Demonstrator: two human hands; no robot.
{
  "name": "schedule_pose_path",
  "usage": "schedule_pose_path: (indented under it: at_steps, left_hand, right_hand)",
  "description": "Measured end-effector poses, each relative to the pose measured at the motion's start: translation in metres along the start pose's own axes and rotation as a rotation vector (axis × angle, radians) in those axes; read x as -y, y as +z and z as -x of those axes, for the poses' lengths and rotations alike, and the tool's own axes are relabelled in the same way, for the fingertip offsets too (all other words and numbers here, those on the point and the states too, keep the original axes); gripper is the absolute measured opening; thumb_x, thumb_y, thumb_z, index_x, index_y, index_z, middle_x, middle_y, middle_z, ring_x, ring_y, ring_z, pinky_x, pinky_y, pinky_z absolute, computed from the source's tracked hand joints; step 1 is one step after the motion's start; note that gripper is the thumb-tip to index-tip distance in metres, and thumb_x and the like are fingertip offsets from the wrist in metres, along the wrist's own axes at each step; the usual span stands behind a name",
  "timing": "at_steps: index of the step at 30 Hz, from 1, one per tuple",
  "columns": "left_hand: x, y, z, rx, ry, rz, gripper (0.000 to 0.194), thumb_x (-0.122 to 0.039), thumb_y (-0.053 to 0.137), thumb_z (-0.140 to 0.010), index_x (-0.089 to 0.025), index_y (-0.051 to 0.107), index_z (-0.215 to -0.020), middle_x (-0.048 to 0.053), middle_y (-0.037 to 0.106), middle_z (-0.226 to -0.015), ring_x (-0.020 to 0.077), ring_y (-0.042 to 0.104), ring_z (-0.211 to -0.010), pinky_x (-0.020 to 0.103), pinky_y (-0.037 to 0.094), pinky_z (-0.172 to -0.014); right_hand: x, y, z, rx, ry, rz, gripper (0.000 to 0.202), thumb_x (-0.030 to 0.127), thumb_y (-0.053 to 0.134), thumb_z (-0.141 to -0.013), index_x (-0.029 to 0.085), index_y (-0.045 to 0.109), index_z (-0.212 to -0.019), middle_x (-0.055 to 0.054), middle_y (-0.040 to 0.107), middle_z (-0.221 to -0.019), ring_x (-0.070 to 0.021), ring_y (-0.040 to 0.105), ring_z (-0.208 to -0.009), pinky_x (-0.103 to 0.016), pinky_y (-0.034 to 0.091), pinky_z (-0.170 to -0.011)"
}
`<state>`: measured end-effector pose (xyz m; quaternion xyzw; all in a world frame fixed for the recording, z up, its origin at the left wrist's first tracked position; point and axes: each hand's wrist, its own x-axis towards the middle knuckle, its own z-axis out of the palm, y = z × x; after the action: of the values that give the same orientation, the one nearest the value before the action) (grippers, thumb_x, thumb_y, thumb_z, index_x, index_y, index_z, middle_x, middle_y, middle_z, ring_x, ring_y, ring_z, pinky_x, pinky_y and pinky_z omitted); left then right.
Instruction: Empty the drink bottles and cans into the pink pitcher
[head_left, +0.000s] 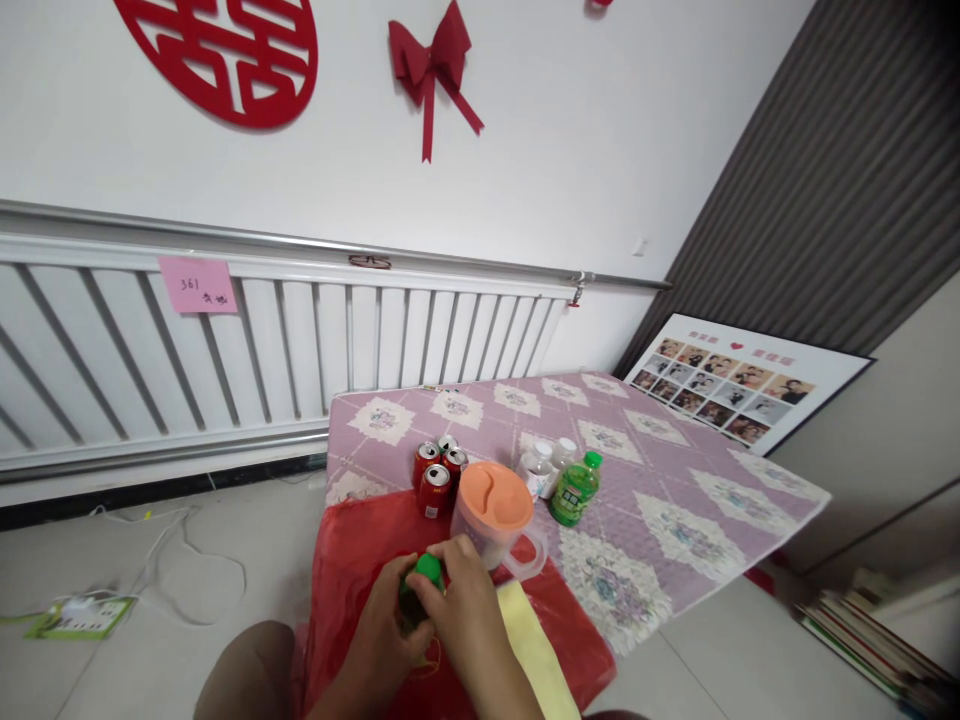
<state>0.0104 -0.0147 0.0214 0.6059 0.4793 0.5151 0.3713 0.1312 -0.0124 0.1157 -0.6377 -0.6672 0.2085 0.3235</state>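
Note:
A green-capped bottle (429, 567) stands over a red plastic sheet (346, 545) at the front of the table. My left hand (391, 612) is wrapped around its body, and most of the bottle is hidden by my hands. The fingers of my right hand (463, 580) are closed at the cap. Just beyond them is a clear pitcher with an orange lid (495, 497). To its left, several red drink cans (435, 490) are grouped together. On the right stand clear bottles with white caps (538, 468) and another green bottle (576, 492).
A yellow cloth (534, 645) lies beside my right forearm. The table wears a purple patterned tablecloth (682, 540). A white radiator (300, 340) runs behind it, and a photo board (739, 375) leans at the right. A power strip (81, 617) with cords lies on the floor.

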Motion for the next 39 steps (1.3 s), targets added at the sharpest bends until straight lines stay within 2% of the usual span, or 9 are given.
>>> schedule_pose_path:
  at_steps: [8, 11, 16, 19, 23, 27, 33, 36, 39]
  left_hand:
    - [-0.008, -0.007, 0.000, 0.022, 0.011, -0.028, 0.053, -0.026, 0.068, -0.071, -0.017, 0.056, -0.122, 0.012, 0.067, -0.117, 0.0259, 0.066, -0.107, 0.044, 0.053, -0.097]
    - [-0.008, -0.010, 0.000, 0.018, -0.014, -0.073, 0.056, -0.024, 0.071, -0.068, -0.017, 0.056, -0.122, 0.011, 0.066, -0.119, 0.0262, 0.064, -0.111, 0.046, 0.051, -0.100]
    - [-0.007, -0.012, 0.001, 0.052, -0.057, -0.117, 0.059, -0.025, 0.071, -0.069, -0.018, 0.054, -0.125, 0.009, 0.063, -0.122, 0.0253, 0.062, -0.113, 0.045, 0.049, -0.103]
    - [-0.008, -0.012, 0.002, 0.060, -0.082, -0.125, 0.060, -0.026, 0.072, -0.070, -0.017, 0.053, -0.126, 0.010, 0.063, -0.123, 0.0256, 0.062, -0.114, 0.045, 0.048, -0.103]
    - [-0.010, -0.013, 0.001, 0.058, -0.092, -0.136, 0.060, -0.027, 0.071, -0.070, -0.017, 0.054, -0.126, 0.011, 0.062, -0.124, 0.0269, 0.061, -0.115, 0.047, 0.048, -0.104]
    - [-0.012, -0.014, 0.001, 0.071, -0.098, -0.151, 0.059, -0.028, 0.071, -0.071, -0.016, 0.054, -0.126, 0.011, 0.062, -0.123, 0.0266, 0.061, -0.114, 0.047, 0.048, -0.104]
    - [-0.016, -0.014, 0.002, 0.080, -0.112, -0.159, 0.060, -0.029, 0.072, -0.071, -0.017, 0.054, -0.126, 0.011, 0.063, -0.121, 0.0266, 0.062, -0.113, 0.047, 0.048, -0.103]
    - [-0.016, -0.014, 0.001, 0.079, -0.115, -0.163, 0.060, -0.029, 0.072, -0.070, -0.018, 0.053, -0.126, 0.011, 0.063, -0.122, 0.0267, 0.062, -0.113, 0.047, 0.048, -0.103]
    - [-0.015, -0.014, 0.000, 0.074, -0.106, -0.162, 0.060, -0.026, 0.073, -0.069, -0.018, 0.053, -0.126, 0.010, 0.063, -0.123, 0.0269, 0.062, -0.114, 0.047, 0.048, -0.103]
  right_hand:
    - [-0.012, -0.009, 0.024, -0.056, -0.018, -0.171, 0.050, 0.026, 0.066, -0.080, 0.021, 0.058, -0.129, -0.007, 0.065, -0.109, -0.0224, 0.063, -0.100, -0.035, 0.049, -0.091]
    - [-0.045, -0.023, 0.039, -0.103, -0.047, -0.136, 0.025, 0.033, 0.055, -0.090, 0.021, 0.065, -0.109, -0.006, 0.066, -0.097, -0.0208, 0.063, -0.091, -0.033, 0.051, -0.085]
    - [-0.114, -0.036, 0.061, -0.093, 0.130, 0.078, 0.024, 0.027, 0.050, -0.089, 0.016, 0.068, -0.102, -0.013, 0.069, -0.101, -0.0256, 0.066, -0.091, -0.039, 0.052, -0.085]
    - [-0.132, -0.028, 0.071, -0.077, 0.179, 0.161, 0.039, 0.023, 0.062, -0.080, 0.014, 0.067, -0.118, -0.017, 0.068, -0.113, -0.0330, 0.063, -0.107, -0.048, 0.048, -0.096]
    - [-0.130, -0.005, 0.077, 0.026, 0.270, 0.359, 0.070, 0.027, 0.073, -0.074, 0.021, 0.053, -0.141, -0.018, 0.050, -0.148, -0.0400, 0.040, -0.138, -0.058, 0.037, -0.105]
    - [-0.136, 0.011, 0.079, 0.110, 0.362, 0.474, 0.080, 0.027, 0.075, -0.075, 0.023, 0.045, -0.149, -0.017, 0.038, -0.158, -0.0417, 0.031, -0.144, -0.062, 0.036, -0.105]
    - [-0.179, 0.013, 0.082, -0.104, 0.233, 0.236, 0.061, 0.011, 0.058, -0.075, 0.014, 0.059, -0.136, -0.022, 0.053, -0.145, -0.0375, 0.050, -0.132, -0.054, 0.044, -0.104]
    - [-0.194, 0.002, 0.082, -0.216, 0.173, 0.096, 0.053, 0.015, 0.054, -0.075, 0.011, 0.064, -0.128, -0.020, 0.063, -0.131, -0.0320, 0.059, -0.123, -0.049, 0.044, -0.107]
    - [-0.189, -0.023, 0.092, -0.326, 0.272, -0.014, 0.053, 0.026, 0.051, -0.076, 0.012, 0.063, -0.126, -0.015, 0.068, -0.125, -0.0298, 0.064, -0.115, -0.047, 0.049, -0.103]
